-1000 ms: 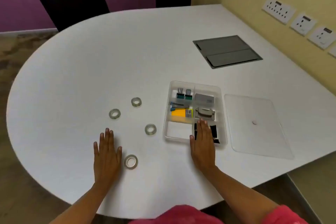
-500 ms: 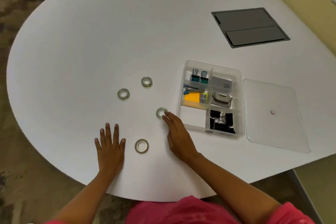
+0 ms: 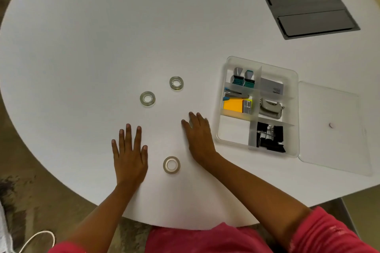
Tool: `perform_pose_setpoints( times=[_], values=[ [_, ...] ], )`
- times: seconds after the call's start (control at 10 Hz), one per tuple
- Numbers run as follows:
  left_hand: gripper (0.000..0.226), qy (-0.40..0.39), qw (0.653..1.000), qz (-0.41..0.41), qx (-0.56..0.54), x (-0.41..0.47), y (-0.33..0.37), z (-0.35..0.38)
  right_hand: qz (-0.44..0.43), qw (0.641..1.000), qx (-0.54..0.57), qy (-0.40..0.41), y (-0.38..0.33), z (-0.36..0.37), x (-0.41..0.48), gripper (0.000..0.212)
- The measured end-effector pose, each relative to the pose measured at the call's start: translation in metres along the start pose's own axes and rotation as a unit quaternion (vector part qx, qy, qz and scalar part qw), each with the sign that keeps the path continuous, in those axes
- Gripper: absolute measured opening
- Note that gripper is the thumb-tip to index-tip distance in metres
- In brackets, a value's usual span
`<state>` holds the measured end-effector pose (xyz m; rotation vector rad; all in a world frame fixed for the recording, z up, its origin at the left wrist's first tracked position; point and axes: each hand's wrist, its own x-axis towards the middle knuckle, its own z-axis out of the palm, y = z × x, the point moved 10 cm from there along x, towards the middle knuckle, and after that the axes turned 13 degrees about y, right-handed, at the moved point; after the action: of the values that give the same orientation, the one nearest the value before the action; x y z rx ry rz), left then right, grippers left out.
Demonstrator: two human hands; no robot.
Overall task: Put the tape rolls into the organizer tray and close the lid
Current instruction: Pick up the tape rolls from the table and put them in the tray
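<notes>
Lying flat on a white table (image 3: 86, 33) are three visible rolls of clear tape: one tape roll (image 3: 176, 83) farthest from the person, a second tape roll (image 3: 147, 99) just left and nearer, and a third tape roll (image 3: 171, 165) close to the table's front edge, between the two hands. Each is a small glossy ring with a pale core. The left hand (image 3: 130, 155) rests palm down on the table with fingers spread and straight, gripping nothing, just left of the nearest roll. The right hand (image 3: 199, 136) lies palm down with fingers together and reaching forward; whether a roll sits beneath it cannot be told. Just right of that hand stands the organizer tray (image 3: 292, 76), a clear plastic rectangle with rounded corners and divider walls. Its compartments hold stamps, a stapler, orange sticky notes, a grey card box, a metal punch and black binder clips; the near-left compartment shows only white table through its floor. The lid (image 3: 333, 107), a flat clear sheet with a small round knob, lies on the table touching the tray's right side. Farther back is a dark grey hatch (image 3: 308, 9) set flush in the tabletop. Wide bare table stretches left and beyond the rolls.
</notes>
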<state>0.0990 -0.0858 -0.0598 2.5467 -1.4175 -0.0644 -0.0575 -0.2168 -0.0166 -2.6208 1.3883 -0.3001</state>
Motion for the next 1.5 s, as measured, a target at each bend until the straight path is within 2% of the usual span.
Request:
perform_pose_setpoints(
  times=[0.2, 0.3, 0.4, 0.5, 0.6, 0.7, 0.9, 1.1, 1.3, 1.4, 1.5],
  values=[
    [0.060, -0.008, 1.000, 0.019, 0.003, 0.007, 0.000, 0.002, 0.040, 0.999, -0.011, 0.036, 0.003, -0.013, 0.010, 0.053],
    [0.060, -0.010, 1.000, 0.020, 0.002, 0.008, 0.001, 0.001, 0.037, 0.997, 0.025, 0.057, -0.001, -0.028, 0.011, 0.056],
    [0.060, -0.012, 1.000, 0.020, 0.004, 0.008, 0.000, 0.001, 0.041, 0.992, 0.063, 0.103, -0.001, -0.060, 0.008, 0.053],
    [0.060, -0.014, 1.000, 0.020, 0.006, 0.008, 0.001, 0.001, 0.083, 0.979, 0.085, 0.165, 0.019, -0.099, -0.001, 0.046],
    [0.060, -0.011, 1.000, 0.021, 0.005, 0.009, 0.001, 0.001, 0.147, 0.968, 0.066, 0.192, 0.054, -0.119, -0.012, 0.051],
    [0.060, -0.010, 1.000, 0.022, 0.009, 0.008, 0.001, 0.002, 0.180, 0.965, -0.035, 0.188, 0.089, -0.121, -0.020, 0.053],
    [0.060, -0.007, 1.000, 0.024, 0.001, 0.008, 0.002, 0.001, 0.149, 0.979, -0.113, 0.080, 0.126, -0.088, -0.023, 0.045],
    [0.060, -0.008, 1.000, 0.023, 0.005, 0.008, 0.001, 0.001, 0.170, 0.974, -0.138, 0.056, 0.144, -0.072, -0.017, 0.041],
    [0.060, -0.009, 1.000, 0.021, 0.007, 0.008, 0.001, 0.002, 0.195, 0.969, -0.110, 0.104, 0.146, -0.079, -0.019, 0.042],
    [0.060, -0.008, 1.000, 0.022, 0.007, 0.008, 0.001, 0.001, 0.150, 0.969, -0.091, 0.175, 0.115, -0.101, -0.019, 0.039],
    [0.059, -0.006, 1.000, 0.021, 0.002, 0.008, 0.000, 0.001, 0.051, 0.980, 0.000, 0.195, 0.058, -0.105, -0.021, 0.032]
  ],
)
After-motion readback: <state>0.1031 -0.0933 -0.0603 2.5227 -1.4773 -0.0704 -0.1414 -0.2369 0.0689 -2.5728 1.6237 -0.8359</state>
